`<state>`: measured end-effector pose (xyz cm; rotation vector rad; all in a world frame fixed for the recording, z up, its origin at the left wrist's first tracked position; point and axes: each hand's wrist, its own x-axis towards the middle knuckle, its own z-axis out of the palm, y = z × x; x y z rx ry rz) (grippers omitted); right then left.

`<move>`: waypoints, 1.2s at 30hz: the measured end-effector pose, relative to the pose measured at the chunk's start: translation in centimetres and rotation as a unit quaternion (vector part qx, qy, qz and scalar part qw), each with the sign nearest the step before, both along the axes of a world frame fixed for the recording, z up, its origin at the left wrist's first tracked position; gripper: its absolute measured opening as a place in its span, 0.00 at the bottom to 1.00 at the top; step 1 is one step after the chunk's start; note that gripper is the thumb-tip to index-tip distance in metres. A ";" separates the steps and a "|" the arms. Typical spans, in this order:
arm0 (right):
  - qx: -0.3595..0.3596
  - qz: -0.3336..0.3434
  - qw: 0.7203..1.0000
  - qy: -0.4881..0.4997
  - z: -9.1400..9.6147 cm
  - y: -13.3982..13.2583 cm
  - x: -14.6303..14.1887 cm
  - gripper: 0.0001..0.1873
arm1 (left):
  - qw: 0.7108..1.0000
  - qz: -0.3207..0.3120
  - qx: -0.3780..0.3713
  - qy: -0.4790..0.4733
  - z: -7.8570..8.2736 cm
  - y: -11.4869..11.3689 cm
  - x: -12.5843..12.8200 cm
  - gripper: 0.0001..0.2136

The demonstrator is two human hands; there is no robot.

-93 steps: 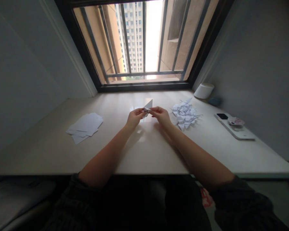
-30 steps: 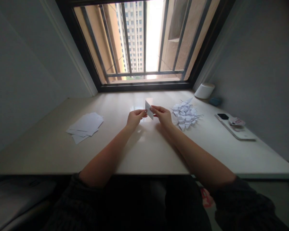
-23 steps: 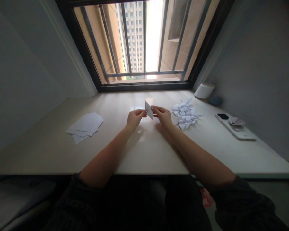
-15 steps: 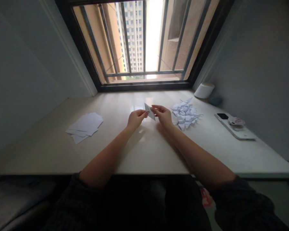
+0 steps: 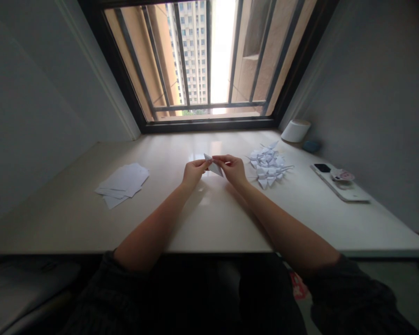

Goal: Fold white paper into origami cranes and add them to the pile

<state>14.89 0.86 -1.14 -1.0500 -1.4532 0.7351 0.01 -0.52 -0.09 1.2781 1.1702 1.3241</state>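
Observation:
A small folded white paper (image 5: 216, 169), pointed at its ends, is held between both hands above the middle of the table. My left hand (image 5: 194, 171) pinches its left side, thumb and fingers closed on it. From the other side, my right hand (image 5: 234, 169) grips the paper near its upper edge, the fingertips of both hands close together. Part of the paper is hidden behind the fingers. To the right of my right hand lies a heap of folded paper cranes (image 5: 268, 165), with thin points sticking out.
A loose stack of white paper sheets (image 5: 124, 184) lies on the left of the white table (image 5: 209, 223). At the right are a phone (image 5: 338, 184) with a round grip on its back, a white cup-like object (image 5: 295, 130) and a dark bluish lump (image 5: 311, 146). A barred window (image 5: 209, 124) stands behind.
The folded paper has tilted and shifted slightly left and down. My hands have come closer together, and my right fingertips now press nearer to my left ones.

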 end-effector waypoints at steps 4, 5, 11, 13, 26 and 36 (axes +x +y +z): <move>0.021 -0.013 0.999 -0.036 0.1 -0.2 0.1 0.13 | 1.000 0.004 -0.004 -0.004 0.1 0.0 0.0 0.22; 0.023 -0.012 0.999 -0.040 0.2 -0.2 0.1 0.14 | 1.000 0.006 -0.008 -0.006 0.1 0.0 0.0 0.22; -0.014 0.018 1.000 0.012 0.2 -0.5 -0.4 0.19 | 0.999 0.033 -0.032 -0.026 0.0 0.2 -0.2 0.20; -0.047 0.029 0.997 0.046 0.1 -0.6 -0.6 0.23 | 0.998 0.042 -0.038 -0.032 0.1 0.2 -0.3 0.20; -0.093 0.151 0.984 0.038 0.5 -1.3 -0.6 0.22 | 0.989 -0.002 -0.104 -0.104 0.6 0.3 -0.4 0.19; -0.118 0.137 0.981 0.063 0.7 -1.1 -0.5 0.24 | 0.995 0.003 -0.061 -0.078 0.8 0.2 -0.6 0.23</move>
